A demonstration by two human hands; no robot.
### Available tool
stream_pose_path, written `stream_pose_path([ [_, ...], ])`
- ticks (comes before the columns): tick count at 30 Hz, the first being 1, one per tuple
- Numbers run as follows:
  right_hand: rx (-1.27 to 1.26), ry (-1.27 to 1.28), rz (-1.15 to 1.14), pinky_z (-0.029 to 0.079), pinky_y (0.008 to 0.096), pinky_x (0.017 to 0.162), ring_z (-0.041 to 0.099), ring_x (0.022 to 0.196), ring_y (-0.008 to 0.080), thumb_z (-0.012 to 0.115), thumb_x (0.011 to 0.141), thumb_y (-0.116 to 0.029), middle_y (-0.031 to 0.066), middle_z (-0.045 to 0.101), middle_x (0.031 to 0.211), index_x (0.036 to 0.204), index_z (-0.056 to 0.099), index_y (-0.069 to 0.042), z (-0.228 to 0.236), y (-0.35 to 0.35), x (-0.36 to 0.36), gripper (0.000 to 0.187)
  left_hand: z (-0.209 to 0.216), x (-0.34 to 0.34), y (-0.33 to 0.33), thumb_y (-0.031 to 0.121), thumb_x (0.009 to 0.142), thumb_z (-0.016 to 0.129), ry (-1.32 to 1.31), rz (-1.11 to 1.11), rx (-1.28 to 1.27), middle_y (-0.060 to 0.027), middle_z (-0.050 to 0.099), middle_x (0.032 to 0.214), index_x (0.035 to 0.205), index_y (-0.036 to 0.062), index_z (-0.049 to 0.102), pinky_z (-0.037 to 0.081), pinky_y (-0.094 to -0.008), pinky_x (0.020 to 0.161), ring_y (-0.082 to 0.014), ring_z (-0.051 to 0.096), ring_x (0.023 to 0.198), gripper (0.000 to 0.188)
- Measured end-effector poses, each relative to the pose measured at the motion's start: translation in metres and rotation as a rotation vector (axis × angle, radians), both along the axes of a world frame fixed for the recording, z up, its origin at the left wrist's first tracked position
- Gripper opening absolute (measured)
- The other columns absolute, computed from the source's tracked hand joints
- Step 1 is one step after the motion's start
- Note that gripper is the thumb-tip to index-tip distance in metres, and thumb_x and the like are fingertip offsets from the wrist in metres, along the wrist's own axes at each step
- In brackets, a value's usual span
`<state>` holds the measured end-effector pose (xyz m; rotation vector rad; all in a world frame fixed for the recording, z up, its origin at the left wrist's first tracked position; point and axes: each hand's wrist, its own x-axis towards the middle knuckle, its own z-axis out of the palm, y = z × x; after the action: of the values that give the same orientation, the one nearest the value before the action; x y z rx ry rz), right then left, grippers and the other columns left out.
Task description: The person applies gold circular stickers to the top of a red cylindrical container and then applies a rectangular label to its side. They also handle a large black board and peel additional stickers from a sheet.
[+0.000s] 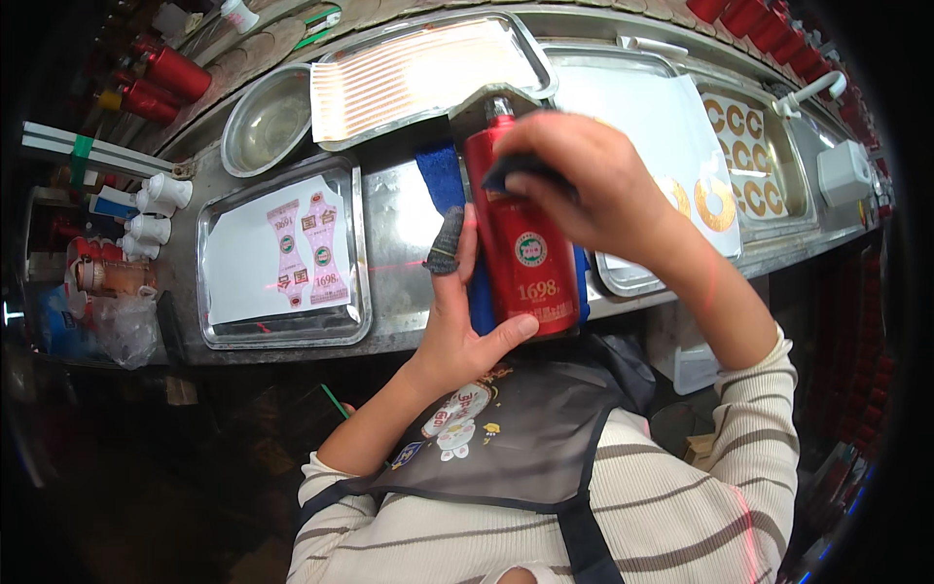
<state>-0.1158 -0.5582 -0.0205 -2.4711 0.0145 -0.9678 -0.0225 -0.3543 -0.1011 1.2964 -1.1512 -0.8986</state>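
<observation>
- L hand point(459, 336): spread; thumb at bottom end of red bottle point(525, 229), fingers along its L side. Grey finger cover point(445, 243) on one finger.
- R hand point(584, 175): closed, pinching dark pad point(508, 173) at upper part of bottle; pad appears pressed to surface.
- Bottle pos.: front of body, neck pointing away, blue cloth point(436, 175) around/under it. Flat or tilted: can't tell.
- Status, done: front carries round green-white emblem + gold print. Area under pad hidden; back n/a in view.
- Status, remaining: 2 pink decals point(323, 243) on white sheet point(238, 263), L tray point(362, 282); gold rings point(718, 202) on R sheet point(632, 127), one partly behind R forearm; C-shaped gold pcs point(749, 161) farther R. Whether all go w/ this bottle: can't tell.
- Far side of counter point(399, 234): metal bowl point(233, 122), striped sheet point(418, 78).
- Outer L: white cups point(151, 229), red bottles point(175, 68). Outer R, far: more of same.
</observation>
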Motion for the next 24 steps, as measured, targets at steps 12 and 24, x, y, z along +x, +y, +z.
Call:
stream_pose_path([
  [12, -0.119, 0.014, 0.203, 0.052, 0.0352, 0.061, 0.060, 0.078, 0.0227, 0.074, 0.071, -0.008, 0.0034, 0.050, 0.071, 0.086, 0.068, -0.007, -0.013, 0.075, -0.083, 0.016, -0.004, -0.007, 0.019, 0.009, 0.094, 0.058, 0.256, 0.075, -0.047, -0.0213, 0.015, 0.163, 0.156, 0.0002, 0.005, 0.016, -0.0419, 0.121, -0.0298, 0.019, 0.150, 0.082],
  [24, 0.923, -0.211, -0.580, 0.049, 0.0230, 0.070, 0.059, 0.079, 0.0084, 0.074, 0.086, -0.007, 0.0050, 0.062, 0.089, 0.102, 0.059, 0.001, -0.062, 0.119, -0.078, 0.023, -0.008, -0.041, 0.012, 0.011, 0.095, 0.063, 0.185, 0.235, -0.096, -0.0225, 0.023, 0.159, 0.153, -0.0041, 0.017, 0.030, -0.0387, 0.116, -0.0266, 0.034, 0.143, 0.076],
])
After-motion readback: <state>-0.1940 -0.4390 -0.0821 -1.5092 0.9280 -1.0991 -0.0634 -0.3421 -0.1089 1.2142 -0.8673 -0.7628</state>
